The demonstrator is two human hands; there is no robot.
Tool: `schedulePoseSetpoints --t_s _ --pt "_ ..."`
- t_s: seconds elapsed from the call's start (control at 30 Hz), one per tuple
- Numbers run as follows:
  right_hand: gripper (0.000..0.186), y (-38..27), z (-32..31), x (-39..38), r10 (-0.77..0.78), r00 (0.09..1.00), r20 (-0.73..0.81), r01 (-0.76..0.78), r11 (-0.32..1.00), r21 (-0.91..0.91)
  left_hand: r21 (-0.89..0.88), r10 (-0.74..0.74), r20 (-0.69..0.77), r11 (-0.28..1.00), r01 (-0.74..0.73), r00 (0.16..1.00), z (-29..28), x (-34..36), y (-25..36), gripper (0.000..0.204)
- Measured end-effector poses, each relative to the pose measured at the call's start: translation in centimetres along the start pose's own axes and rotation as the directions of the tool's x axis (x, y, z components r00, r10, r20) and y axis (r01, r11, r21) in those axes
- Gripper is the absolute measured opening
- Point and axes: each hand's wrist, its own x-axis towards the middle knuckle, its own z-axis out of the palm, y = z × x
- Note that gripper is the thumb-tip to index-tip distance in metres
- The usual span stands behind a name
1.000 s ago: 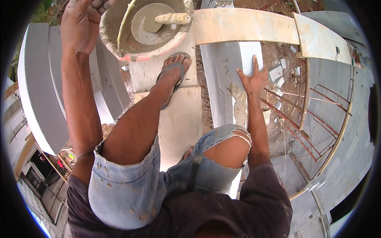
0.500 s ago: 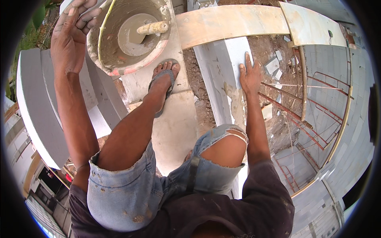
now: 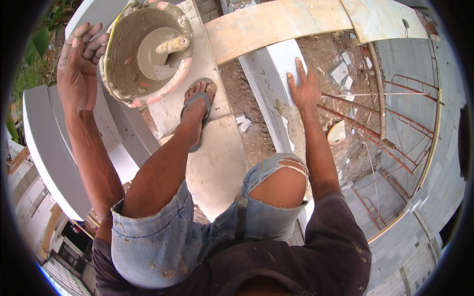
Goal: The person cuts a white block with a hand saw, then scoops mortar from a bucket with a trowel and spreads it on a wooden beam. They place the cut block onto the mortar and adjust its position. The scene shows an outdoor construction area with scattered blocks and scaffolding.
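Note:
My left hand [image 3: 81,66] is raised beside the left rim of a round bucket [image 3: 111,81], empty, its palm turned up and its fingers loosely spread and curled, with grey smears on them. Wet grey mortar [image 3: 150,69] lies in the bucket. A trowel [image 3: 173,45] leans in it; its thick handle is caked with mortar and its blade is mostly hidden. My right hand [image 3: 305,91] rests with fingers spread on the top of a low white block wall [image 3: 286,56]. Nothing is held in it.
My sandalled foot [image 3: 197,106] stands on a pale board [image 3: 217,158] by the bucket. A curved plywood strip [image 3: 281,24] crosses beyond. Broken white blocks [image 3: 339,73] lie on soil right of the wall, near rusty scaffold bars [image 3: 355,126]. Grey blocks [image 3: 54,143] stand at left.
My left hand has come back a little toward me beside the bucket, still empty. My right hand stays on the wall. The whole view has shifted slightly.

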Motion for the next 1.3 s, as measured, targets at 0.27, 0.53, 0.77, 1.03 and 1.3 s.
schedulePoseSetpoints --t_s 0.27,0.53,0.77,1.03,1.3 --pt "0.061 -0.3 -0.1 -0.1 0.037 0.999 0.035 -0.038 0.999 0.032 -0.023 0.005 0.037 1.0 -0.004 0.999 -0.3 -0.1 -0.3 0.039" --pt "0.062 -0.8 -0.2 -0.2 0.058 0.997 0.05 -0.06 0.997 0.038 -0.058 -0.005 0.051 0.998 0.008 0.999 -0.2 -0.2 -0.5 0.039" --pt "0.062 -0.5 -0.5 -0.2 0.073 0.99 0.117 -0.084 0.992 0.092 -0.041 0.004 0.034 0.999 -0.002 0.999 0.1 -0.2 -0.6 0.04" --pt "0.062 1.2 0.7 1.0 -0.111 0.994 0.01 0.112 0.992 -0.064 0.02 0.034 -0.013 0.999 -0.034 0.999 0.2 -0.9 -0.8 0.038" --pt "0.067 -0.2 1.0 0.8 -0.111 0.984 0.142 0.106 0.993 0.04 0.273 -0.01 0.082 0.962 -0.013 0.997 3.3 -5.1 3.4 0.037"
